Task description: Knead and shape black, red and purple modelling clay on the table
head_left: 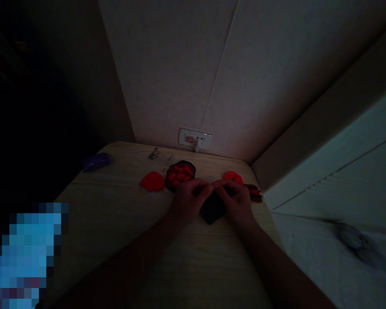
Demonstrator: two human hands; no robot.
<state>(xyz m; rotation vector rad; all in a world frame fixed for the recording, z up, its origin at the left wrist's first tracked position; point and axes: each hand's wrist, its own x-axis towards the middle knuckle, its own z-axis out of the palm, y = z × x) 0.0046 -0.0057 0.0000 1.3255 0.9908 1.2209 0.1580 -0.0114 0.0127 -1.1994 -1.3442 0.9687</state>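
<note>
In dim light, my left hand and my right hand meet over the wooden table, thumbs and fingers pinched together. A dark, flat, square-cornered piece shows between and below them, its upper edge hidden behind my fingertips. Just beyond my left hand lies a rounded black-edged piece with red patches, and left of it a plain red piece. Behind my right hand rest a round red piece with small dark marks and a red-and-black strip-like piece, partly covered by the hand.
A purple packet lies at the left edge of the wooden table. Behind it, a wall socket holds a plug. A pale panel borders the right side. A blurred blue patch covers the lower left.
</note>
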